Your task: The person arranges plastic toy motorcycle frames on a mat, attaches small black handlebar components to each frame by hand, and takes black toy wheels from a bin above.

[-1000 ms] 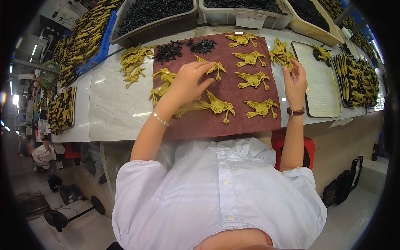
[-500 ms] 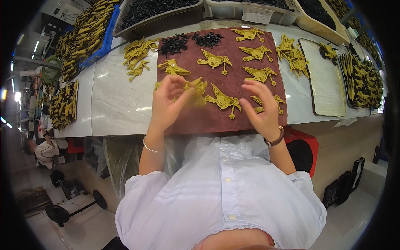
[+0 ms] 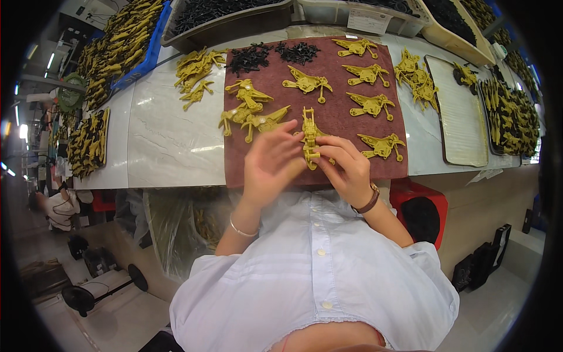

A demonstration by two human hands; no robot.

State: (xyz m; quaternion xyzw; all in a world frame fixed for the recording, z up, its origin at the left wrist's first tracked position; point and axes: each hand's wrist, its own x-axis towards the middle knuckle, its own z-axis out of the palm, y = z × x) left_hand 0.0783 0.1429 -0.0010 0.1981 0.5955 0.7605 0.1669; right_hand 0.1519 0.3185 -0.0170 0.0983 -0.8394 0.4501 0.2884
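Note:
My right hand (image 3: 347, 168) pinches a yellow moulded part (image 3: 310, 139) with thumb and fingertips and holds it on end, narrow side facing me, over the maroon cloth (image 3: 246, 166). My left hand (image 3: 271, 163), a little blurred, is just left of that part. Its fingers are stretched and apart with nothing in them; whether a fingertip touches the part I cannot tell. Beyond the left hand, several similar yellow parts (image 3: 267, 121) lie partly overlapping. Another yellow part (image 3: 308, 84) lies alone farther up the cloth, and a column of them (image 3: 370, 105) runs down its right side.
Two heaps of small black pieces (image 3: 248, 58) lie at the cloth's far edge, before bins (image 3: 234, 23) of black pieces. Yellow parts are piled on the table left (image 3: 196, 73) and right (image 3: 415, 82) of the cloth. A pale tray (image 3: 456, 117) stands farther right.
My left hand has let go of a yellow part on the cloth's left side and moved right. My right hand has picked up the part from the near middle and turned it on end.

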